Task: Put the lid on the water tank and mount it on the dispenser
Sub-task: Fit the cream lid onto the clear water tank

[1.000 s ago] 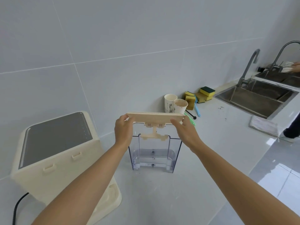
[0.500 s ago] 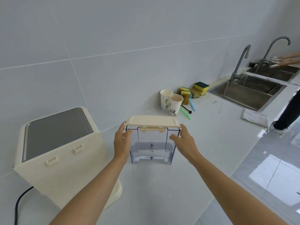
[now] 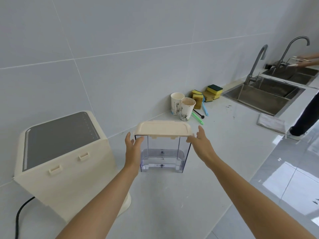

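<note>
left hand (image 3: 133,146) open, touching the tank's left edge | right hand (image 3: 200,141) open, fingers spread, just off the lid's right end | change: lid (image 3: 163,128), held above a second ago, now sits on water tank (image 3: 163,152), frame centre on the surface (image 3: 172,195) | next: mount on dispenser (image 3: 63,159), left

White countertop (image 3: 172,195), cream dispenser (image 3: 69,169), lidded water tank (image 3: 162,156), paper cups (image 3: 187,108), sponges (image 3: 213,91), folded cloth (image 3: 271,124)
</note>
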`<action>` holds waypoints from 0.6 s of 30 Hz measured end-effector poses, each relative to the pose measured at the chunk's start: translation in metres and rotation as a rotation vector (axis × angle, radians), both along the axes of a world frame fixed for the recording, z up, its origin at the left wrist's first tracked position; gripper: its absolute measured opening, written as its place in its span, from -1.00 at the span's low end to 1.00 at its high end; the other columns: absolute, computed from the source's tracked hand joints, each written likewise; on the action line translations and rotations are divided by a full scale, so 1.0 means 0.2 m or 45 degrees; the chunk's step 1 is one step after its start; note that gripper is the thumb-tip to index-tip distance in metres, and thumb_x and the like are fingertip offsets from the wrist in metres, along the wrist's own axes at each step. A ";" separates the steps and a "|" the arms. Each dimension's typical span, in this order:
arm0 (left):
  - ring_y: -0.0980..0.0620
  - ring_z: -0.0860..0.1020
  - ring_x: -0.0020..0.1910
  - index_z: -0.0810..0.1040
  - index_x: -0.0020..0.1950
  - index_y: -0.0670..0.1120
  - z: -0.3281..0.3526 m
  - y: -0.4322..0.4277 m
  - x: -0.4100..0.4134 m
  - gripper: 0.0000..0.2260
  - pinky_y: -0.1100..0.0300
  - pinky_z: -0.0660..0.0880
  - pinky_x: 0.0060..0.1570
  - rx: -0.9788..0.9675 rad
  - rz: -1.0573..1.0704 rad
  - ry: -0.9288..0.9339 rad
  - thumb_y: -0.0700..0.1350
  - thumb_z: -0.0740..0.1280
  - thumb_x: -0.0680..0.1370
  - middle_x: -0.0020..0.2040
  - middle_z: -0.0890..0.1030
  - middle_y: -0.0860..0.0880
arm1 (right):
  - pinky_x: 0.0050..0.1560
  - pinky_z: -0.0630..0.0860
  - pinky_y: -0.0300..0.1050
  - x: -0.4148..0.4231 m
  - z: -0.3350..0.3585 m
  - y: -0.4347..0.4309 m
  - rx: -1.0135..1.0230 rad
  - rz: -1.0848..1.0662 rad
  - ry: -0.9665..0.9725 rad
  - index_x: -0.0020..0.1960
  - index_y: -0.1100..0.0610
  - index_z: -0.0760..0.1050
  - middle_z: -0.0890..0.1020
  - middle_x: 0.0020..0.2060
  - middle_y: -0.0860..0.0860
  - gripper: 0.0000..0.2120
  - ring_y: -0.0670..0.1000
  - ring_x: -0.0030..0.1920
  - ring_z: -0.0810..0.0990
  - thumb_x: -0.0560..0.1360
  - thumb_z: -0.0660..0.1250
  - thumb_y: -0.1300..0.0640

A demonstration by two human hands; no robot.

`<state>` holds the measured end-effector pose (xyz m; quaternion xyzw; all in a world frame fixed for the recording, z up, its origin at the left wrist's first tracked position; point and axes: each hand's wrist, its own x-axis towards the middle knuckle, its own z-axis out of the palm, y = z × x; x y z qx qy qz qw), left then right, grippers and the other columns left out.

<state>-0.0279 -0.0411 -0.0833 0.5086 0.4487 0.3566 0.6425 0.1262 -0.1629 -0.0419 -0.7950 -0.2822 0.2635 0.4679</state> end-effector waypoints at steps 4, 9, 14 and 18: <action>-0.08 0.18 0.41 -0.03 0.46 0.07 0.05 -0.01 0.04 -0.34 -0.02 0.21 0.17 -0.263 0.044 0.051 0.18 0.20 0.46 0.49 0.16 -0.04 | 0.13 0.23 -0.07 0.10 0.04 0.11 0.088 -0.049 0.102 0.45 0.03 -0.06 0.20 0.44 0.11 -0.33 0.14 0.36 0.25 0.46 0.19 -0.02; -0.11 0.15 0.44 0.04 0.46 -0.01 0.07 0.00 0.08 -0.24 -0.10 0.17 0.34 -0.475 0.029 0.073 0.26 0.26 0.39 0.49 0.16 -0.05 | 0.29 0.23 -0.02 0.17 0.05 0.23 0.004 0.040 0.114 0.43 0.05 0.07 0.21 0.44 0.09 -0.37 0.11 0.38 0.24 0.45 0.21 -0.09; -0.14 0.19 0.43 0.05 0.47 -0.07 0.08 0.00 0.11 -0.26 -0.10 0.17 0.36 -0.470 -0.012 0.189 0.27 0.21 0.43 0.49 0.17 -0.09 | 0.15 0.25 -0.10 0.19 0.05 0.27 -0.092 0.128 0.083 0.38 0.09 0.22 0.28 0.39 0.09 -0.47 0.08 0.29 0.31 0.47 0.20 -0.06; -0.14 0.20 0.42 0.01 0.47 -0.08 0.08 0.01 0.13 -0.29 -0.09 0.19 0.35 -0.439 -0.001 0.233 0.25 0.15 0.46 0.48 0.18 -0.10 | -0.01 0.31 -0.14 0.19 0.03 0.26 -0.145 0.192 0.017 0.21 0.17 0.40 0.49 0.10 0.12 -0.64 0.00 -0.03 0.40 0.48 0.20 0.00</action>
